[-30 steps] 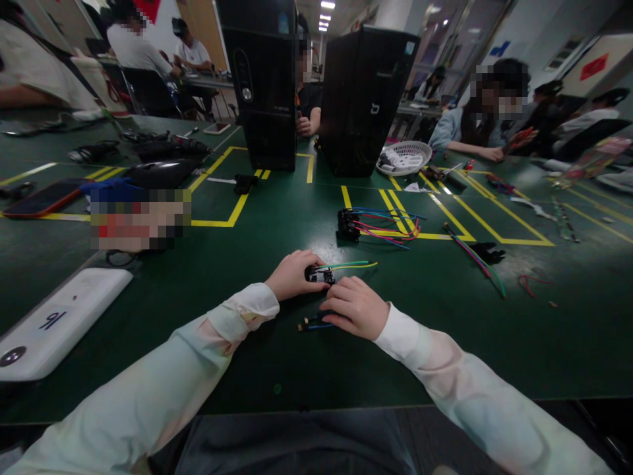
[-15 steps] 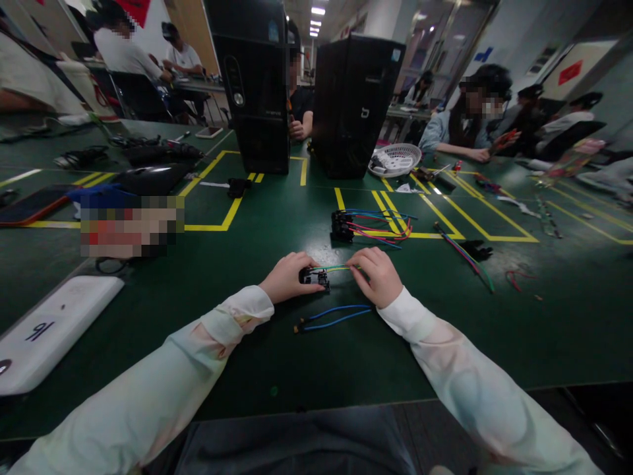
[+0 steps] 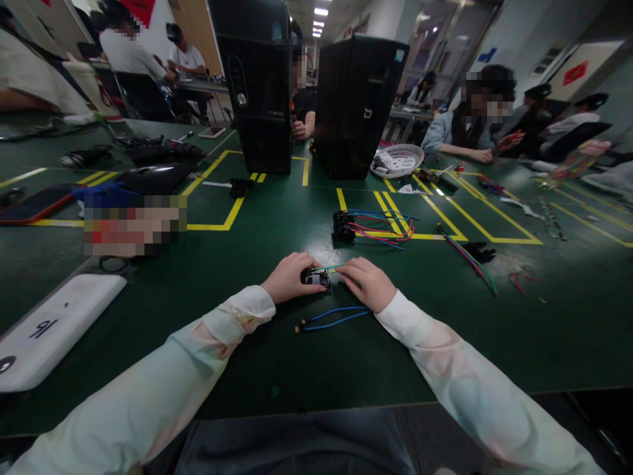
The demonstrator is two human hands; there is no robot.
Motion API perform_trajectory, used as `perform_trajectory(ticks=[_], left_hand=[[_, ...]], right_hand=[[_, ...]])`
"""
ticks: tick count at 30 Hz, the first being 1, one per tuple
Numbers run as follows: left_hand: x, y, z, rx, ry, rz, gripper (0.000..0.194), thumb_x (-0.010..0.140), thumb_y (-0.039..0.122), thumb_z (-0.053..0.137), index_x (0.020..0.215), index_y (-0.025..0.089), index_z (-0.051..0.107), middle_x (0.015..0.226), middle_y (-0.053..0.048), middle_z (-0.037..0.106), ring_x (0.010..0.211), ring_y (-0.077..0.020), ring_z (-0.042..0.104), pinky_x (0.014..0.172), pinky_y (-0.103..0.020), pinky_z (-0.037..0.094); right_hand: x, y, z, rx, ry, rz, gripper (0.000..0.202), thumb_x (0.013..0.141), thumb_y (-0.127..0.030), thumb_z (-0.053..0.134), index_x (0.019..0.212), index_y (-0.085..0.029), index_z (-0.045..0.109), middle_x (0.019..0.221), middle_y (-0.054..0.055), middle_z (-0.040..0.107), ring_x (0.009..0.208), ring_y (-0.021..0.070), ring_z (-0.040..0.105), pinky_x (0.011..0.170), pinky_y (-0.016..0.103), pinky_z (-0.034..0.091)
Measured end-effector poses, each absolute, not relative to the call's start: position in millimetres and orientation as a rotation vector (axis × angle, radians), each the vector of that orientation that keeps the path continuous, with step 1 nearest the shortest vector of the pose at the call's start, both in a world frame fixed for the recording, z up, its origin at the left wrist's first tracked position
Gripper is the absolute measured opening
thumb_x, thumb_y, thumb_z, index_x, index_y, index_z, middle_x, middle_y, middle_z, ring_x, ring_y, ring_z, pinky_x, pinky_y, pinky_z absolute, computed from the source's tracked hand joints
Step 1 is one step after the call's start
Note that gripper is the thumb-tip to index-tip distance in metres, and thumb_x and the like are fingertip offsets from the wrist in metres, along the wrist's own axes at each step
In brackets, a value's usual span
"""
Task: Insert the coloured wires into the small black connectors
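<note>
A small black part (image 3: pixel 319 278) sits between the thumb and fingers of my left hand (image 3: pixel 291 278), just above the green table. Green and yellow wires (image 3: pixel 332 268) run from it to the right. My right hand (image 3: pixel 368 284) pinches these wires close to the part. Nearer to me, two blue wires (image 3: pixel 336 316) with small end pieces lie on the table, their right ends by my right wrist. Beyond my hands rests a black connector block (image 3: pixel 343 226) with blue and red wires.
Two black computer towers (image 3: pixel 260 99) stand at the back, a person behind them. A white basket (image 3: pixel 398 160) is right of them. Colored wires (image 3: pixel 465 256) and a black piece lie at right, a white power strip-like case (image 3: pixel 59 333) at left. Another person sits at the right back.
My right hand has slid left along the wires, closer to the black part. My left hand keeps its hold. The whole view has shifted slightly.
</note>
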State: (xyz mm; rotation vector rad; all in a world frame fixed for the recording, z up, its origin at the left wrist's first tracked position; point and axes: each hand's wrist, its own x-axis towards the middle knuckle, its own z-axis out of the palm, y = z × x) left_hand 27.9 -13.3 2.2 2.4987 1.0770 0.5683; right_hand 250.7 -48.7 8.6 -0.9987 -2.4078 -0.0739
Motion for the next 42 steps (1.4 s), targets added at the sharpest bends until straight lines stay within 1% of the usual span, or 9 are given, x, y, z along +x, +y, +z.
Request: perform_trajectory(ticks=[6, 10, 13, 16, 21, 29, 38, 42], left_hand=[[30.5, -15.1, 3.0, 2.507, 1.111, 0.599, 0.04, 0.069, 0.052, 0.063, 0.091, 0.02, 0.059, 0.091, -0.003, 0.057, 0.085, -0.0208, 0.05, 0.076, -0.033, 0.038], [31.4, -16.3, 3.8, 2.545, 1.131, 0.586, 0.047, 0.068, 0.061, 0.059, 0.09, 0.019, 0.059, 0.089, -0.004, 0.057, 0.083, -0.0209, 0.049, 0.073, -0.032, 0.038], [31.9, -16.5, 4.1, 2.561, 1.137, 0.589, 0.05, 0.068, 0.064, 0.057, 0.09, 0.019, 0.058, 0.088, -0.004, 0.056, 0.083, -0.0211, 0.049, 0.073, -0.032, 0.038], [32.6, -16.1, 4.1, 2.561, 1.142, 0.585, 0.048, 0.068, 0.062, 0.058, 0.089, 0.019, 0.057, 0.088, -0.004, 0.056, 0.083, -0.021, 0.049, 0.073, -0.032, 0.038], [32.2, -13.9, 3.8, 2.556, 1.06, 0.549, 0.046, 0.067, 0.06, 0.061, 0.087, 0.019, 0.056, 0.09, -0.003, 0.056, 0.085, -0.0208, 0.048, 0.075, -0.032, 0.037], [31.6, -11.3, 4.7, 2.549, 0.95, 0.537, 0.044, 0.066, 0.058, 0.063, 0.086, 0.019, 0.055, 0.089, -0.003, 0.055, 0.086, -0.0207, 0.048, 0.075, -0.031, 0.037], [34.5, -14.3, 6.2, 2.559, 1.033, 0.543, 0.043, 0.066, 0.057, 0.063, 0.084, 0.019, 0.056, 0.088, -0.003, 0.057, 0.082, -0.0204, 0.049, 0.073, -0.032, 0.038], [36.0, -16.4, 5.7, 2.555, 1.093, 0.591, 0.041, 0.065, 0.056, 0.064, 0.082, 0.019, 0.056, 0.085, -0.003, 0.058, 0.081, -0.0204, 0.048, 0.072, -0.032, 0.038]], right_hand=[[247.4, -48.8, 8.4, -1.025, -2.404, -0.099, 0.019, 0.089, -0.025, 0.043, 0.086, -0.016, 0.06, 0.077, 0.006, 0.058, 0.073, 0.0161, 0.05, 0.066, 0.028, 0.04], [242.4, -49.3, 9.3, -1.097, -2.403, -0.172, 0.02, 0.088, -0.028, 0.045, 0.077, -0.017, 0.058, 0.074, 0.006, 0.056, 0.072, 0.0164, 0.048, 0.065, 0.027, 0.038], [238.3, -49.0, 8.3, -1.122, -2.397, -0.197, 0.019, 0.089, -0.026, 0.044, 0.081, -0.017, 0.058, 0.075, 0.005, 0.056, 0.072, 0.0158, 0.047, 0.066, 0.026, 0.036], [236.5, -49.0, 7.2, -1.11, -2.396, -0.209, 0.019, 0.09, -0.027, 0.044, 0.086, -0.017, 0.059, 0.076, 0.004, 0.057, 0.073, 0.0157, 0.047, 0.066, 0.026, 0.035], [235.9, -50.5, 7.8, -1.146, -2.379, -0.226, 0.022, 0.091, -0.029, 0.042, 0.082, -0.017, 0.059, 0.076, 0.004, 0.057, 0.073, 0.0151, 0.048, 0.065, 0.027, 0.032], [234.2, -54.0, 9.1, -1.22, -2.325, -0.347, 0.023, 0.09, -0.032, 0.044, 0.078, -0.019, 0.058, 0.076, 0.004, 0.059, 0.073, 0.0159, 0.047, 0.065, 0.029, 0.027], [232.9, -57.8, 8.4, -1.183, -2.297, -0.412, 0.022, 0.09, -0.03, 0.044, 0.077, -0.018, 0.058, 0.074, 0.004, 0.059, 0.075, 0.0171, 0.045, 0.069, 0.032, 0.026], [232.9, -58.3, 9.2, -1.187, -2.298, -0.38, 0.022, 0.089, -0.03, 0.045, 0.076, -0.018, 0.059, 0.074, 0.005, 0.059, 0.076, 0.0174, 0.045, 0.069, 0.032, 0.026]])
